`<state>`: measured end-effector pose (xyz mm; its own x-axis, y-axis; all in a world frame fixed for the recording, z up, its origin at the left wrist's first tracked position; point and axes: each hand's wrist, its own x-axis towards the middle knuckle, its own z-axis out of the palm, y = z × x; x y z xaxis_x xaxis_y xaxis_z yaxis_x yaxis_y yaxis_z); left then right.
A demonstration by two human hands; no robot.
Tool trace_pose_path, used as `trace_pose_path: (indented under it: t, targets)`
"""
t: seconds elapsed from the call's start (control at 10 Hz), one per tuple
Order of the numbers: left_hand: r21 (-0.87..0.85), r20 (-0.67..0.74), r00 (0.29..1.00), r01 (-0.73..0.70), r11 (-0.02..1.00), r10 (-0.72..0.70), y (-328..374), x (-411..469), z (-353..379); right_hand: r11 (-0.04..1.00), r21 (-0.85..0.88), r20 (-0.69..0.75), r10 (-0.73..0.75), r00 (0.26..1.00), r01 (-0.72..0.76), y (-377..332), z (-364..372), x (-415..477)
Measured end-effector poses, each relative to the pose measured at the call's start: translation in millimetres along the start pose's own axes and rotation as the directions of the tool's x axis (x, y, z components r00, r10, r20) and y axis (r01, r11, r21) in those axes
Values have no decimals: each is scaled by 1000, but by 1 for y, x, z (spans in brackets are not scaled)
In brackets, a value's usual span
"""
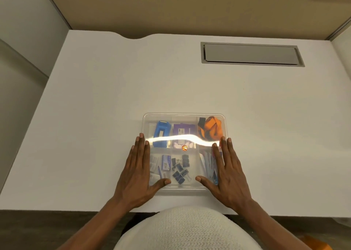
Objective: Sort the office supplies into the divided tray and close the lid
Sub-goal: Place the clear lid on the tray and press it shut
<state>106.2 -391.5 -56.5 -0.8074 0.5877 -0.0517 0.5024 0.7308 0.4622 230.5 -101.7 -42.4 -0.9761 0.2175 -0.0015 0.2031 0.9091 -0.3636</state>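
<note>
A clear divided tray sits near the front edge of the white desk with its clear lid lying on top. Through the lid I see a blue stapler, a purple box, an orange lanyard, black binder clips, small staple boxes and pens. My left hand lies flat on the lid's left edge. On the lid's right edge, my right hand also lies flat. Both hands have fingers spread and hold nothing.
A grey cable hatch is set into the white desk at the back right. Beige partition walls stand behind and at both sides. An orange object shows at the bottom right below the desk edge.
</note>
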Motion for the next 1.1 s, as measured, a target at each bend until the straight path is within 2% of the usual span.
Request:
trace_pose_path:
  t: [0.1,0.4,0.6,0.9,1.0,1.1]
  targets:
    - [-39,-1,1000,21,999,-21,-2,0,5,1000,4,-1,-2,1000,2,0,1,0]
    - [22,0,999,34,999,-34,-4,3,8,1000,22,-10,8,1000,-8,-2,0,1]
    - [100,-12,1000,22,995,-21,2,2,6,998,64,-18,18,1000,-17,0,1,0]
    - [285,6,999,-32,958,31,14,4,-10,999,-28,9,23,1000,-23,-3,-12,5]
    - [264,-20,997,-63,962,71,25,13,-19,998,34,-52,59,997,-57,-9,-19,14]
    - [222,-37,995,-86,971,97,38,32,-31,996,83,-79,29,996,-23,-15,-31,30]
